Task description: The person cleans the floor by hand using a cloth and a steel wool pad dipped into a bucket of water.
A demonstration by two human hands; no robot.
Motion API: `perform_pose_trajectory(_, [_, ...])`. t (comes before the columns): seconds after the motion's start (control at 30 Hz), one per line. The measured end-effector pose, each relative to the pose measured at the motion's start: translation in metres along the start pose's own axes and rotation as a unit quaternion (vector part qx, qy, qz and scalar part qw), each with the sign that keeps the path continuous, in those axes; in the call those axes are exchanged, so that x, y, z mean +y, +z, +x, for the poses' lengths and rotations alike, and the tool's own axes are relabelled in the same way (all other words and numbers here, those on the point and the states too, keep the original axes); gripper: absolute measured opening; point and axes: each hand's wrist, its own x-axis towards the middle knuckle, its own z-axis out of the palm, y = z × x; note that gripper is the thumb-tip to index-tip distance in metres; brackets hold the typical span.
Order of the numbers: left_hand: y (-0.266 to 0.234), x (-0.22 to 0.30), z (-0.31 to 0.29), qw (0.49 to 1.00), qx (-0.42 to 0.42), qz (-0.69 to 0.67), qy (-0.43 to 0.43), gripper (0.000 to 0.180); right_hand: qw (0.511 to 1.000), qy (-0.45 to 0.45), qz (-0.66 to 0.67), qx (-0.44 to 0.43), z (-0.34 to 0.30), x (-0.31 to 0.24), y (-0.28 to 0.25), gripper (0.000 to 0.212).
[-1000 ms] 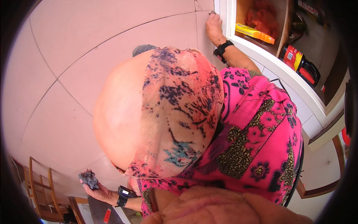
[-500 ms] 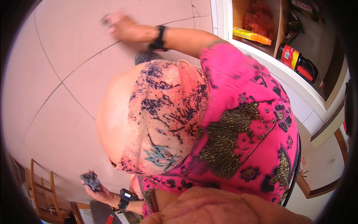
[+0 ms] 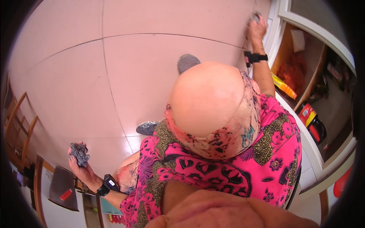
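Note:
My left hand (image 3: 84, 171) is held up at the lower left, fingers curled round a dark grey steel wool scourer (image 3: 79, 154). A black band with a small box sits on that wrist. At the upper right my right hand (image 3: 257, 31) reaches down to the floor beside the cabinet's white frame. Its fingers are closed on a small grey wad of steel wool (image 3: 255, 17), partly hidden by the fingers. That wad is at or just over the pinkish floor tiles (image 3: 152, 83); contact cannot be made out.
An open white-framed cabinet (image 3: 281, 41) stands on the right. Inside are a yellow bottle with an orange cap (image 3: 284, 86), a red bag (image 3: 292, 72) and a dark bottle (image 3: 314, 123). A wooden chair (image 3: 19, 129) and a dark seat (image 3: 62, 190) are at the left.
My right hand has swung from the open floor across to the right, beside the cabinet. The view has shifted, and my left hand still holds its scourer, now higher in the picture.

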Motion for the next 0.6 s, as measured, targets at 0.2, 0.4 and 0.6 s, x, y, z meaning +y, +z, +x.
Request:
perform_pose_trajectory(0.2, [0.000, 0.011, -0.019, 1.000, -0.003, 0.023, 0.001, 0.048, 0.991, -0.020, 0.033, -0.129, -0.034, -0.052, 0.054, 0.029])
perform_pose_trajectory(0.4, [0.019, 0.020, -0.030, 0.999, 0.015, 0.028, 0.022, 0.048, 0.878, -0.326, 0.258, -0.239, -0.045, -0.319, 0.036, 0.031])
perform_pose_trajectory(0.6, [0.000, 0.016, -0.056, 0.999, 0.038, 0.018, 0.027, 0.047, 0.877, -0.185, 0.417, -0.152, -0.018, -0.345, 0.038, 0.026])
